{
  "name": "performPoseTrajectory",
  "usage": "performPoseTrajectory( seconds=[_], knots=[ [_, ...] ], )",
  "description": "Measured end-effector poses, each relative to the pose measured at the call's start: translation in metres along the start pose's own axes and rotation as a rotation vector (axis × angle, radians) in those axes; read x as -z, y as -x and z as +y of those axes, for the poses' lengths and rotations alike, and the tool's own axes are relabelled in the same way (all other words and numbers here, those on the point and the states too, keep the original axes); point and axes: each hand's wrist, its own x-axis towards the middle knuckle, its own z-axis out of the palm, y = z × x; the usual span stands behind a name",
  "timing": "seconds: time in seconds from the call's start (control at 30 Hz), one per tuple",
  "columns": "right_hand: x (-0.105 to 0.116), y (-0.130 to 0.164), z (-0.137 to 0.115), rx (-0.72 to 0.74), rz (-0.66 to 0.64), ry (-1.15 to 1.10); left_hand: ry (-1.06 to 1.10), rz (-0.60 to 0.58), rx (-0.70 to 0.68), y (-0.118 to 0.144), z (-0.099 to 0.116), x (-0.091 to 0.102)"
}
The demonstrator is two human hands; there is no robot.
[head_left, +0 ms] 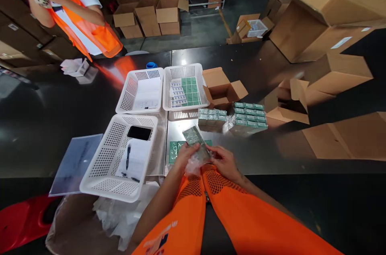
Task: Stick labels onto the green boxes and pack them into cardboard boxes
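On the bench the near white basket holds a phone, a pen and papers; a far basket holds green packets. The left hand and the right hand both pinch a flat green packet, perhaps wrapped in clear plastic. It stands tilted between the fingers, just above the bench edge, near the stacked green boxes.
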Motion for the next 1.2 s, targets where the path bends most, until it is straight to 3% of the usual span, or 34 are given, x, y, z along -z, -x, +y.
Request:
performPoseTrajectory(
  seconds=[0.07,0.17,0.23,0.3,0.4,0.5,0.6,0.73,0.93,1.03,1.2],
  knots=[
    [0.007,-0.002,-0.002,0.007,0.043,0.028,-0.035,-0.050,0.031,0.008,-0.004,-0.002],
    [0.019,-0.010,-0.012,0.020,-0.008,0.041,-0.113,-0.078,0.009,0.017,-0.007,-0.001],
    [0.026,-0.018,-0.021,-0.011,-0.077,-0.059,-0.200,-0.092,-0.024,0.022,-0.007,0.001],
    [0.029,-0.026,-0.028,-0.133,-0.099,-0.253,-0.312,-0.139,-0.041,0.026,-0.005,0.002],
    [0.028,-0.035,-0.027,-0.335,-0.013,-0.421,-0.503,-0.260,-0.006,0.031,-0.005,0.002],
    [0.036,-0.043,-0.008,-0.392,0.157,-0.418,-0.641,-0.299,0.030,0.035,-0.008,0.004],
    [0.060,-0.048,0.026,-0.439,0.298,-0.414,-0.664,-0.238,0.029,0.041,-0.010,0.015],
    [0.080,-0.044,0.078,-0.552,0.255,-0.285,-0.603,-0.074,0.006,0.051,-0.013,0.045],
    [0.046,-0.034,0.133,-0.593,0.160,0.064,-0.406,0.216,-0.041,0.064,-0.017,0.086],
    [0.028,-0.034,0.148,-0.558,0.216,0.269,-0.325,0.324,-0.053,0.069,-0.019,0.091],
    [0.007,-0.023,0.159,-0.510,0.258,0.524,-0.244,0.425,-0.204,0.077,-0.023,0.089]
  ],
)
